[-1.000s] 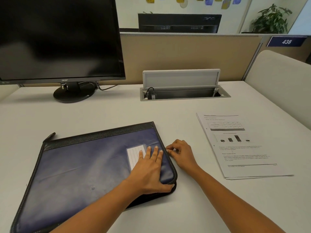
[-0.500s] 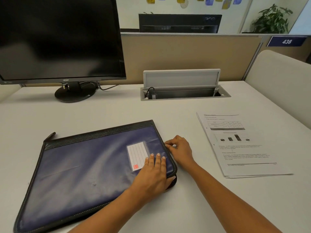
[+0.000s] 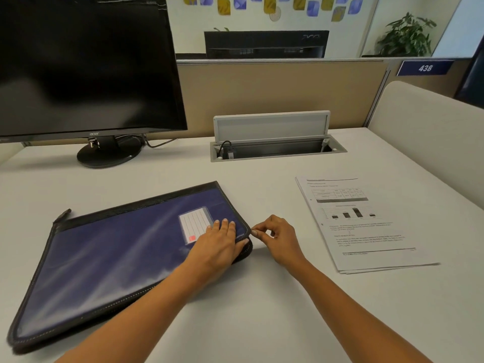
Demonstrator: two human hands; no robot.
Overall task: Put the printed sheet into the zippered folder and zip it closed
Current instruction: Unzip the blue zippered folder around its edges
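One blue zippered folder [image 3: 112,258] lies flat on the left of the desk [image 3: 262,323]. The left hand [image 3: 218,247] rests flat on its right corner. The right hand [image 3: 277,241] pinches the zipper pull [image 3: 253,232] at that corner. One printed sheet [image 3: 366,224] lies to the right, apart from the folder.

One zippered folder [image 3: 110,258], one stack of printed sheets [image 3: 366,224] and one monitor [image 3: 86,66] sit on the desk [image 3: 262,310]. Two hands work: left hand [image 3: 217,247], right hand [image 3: 280,239]. One plant [image 3: 406,35] stands beyond the far edge.
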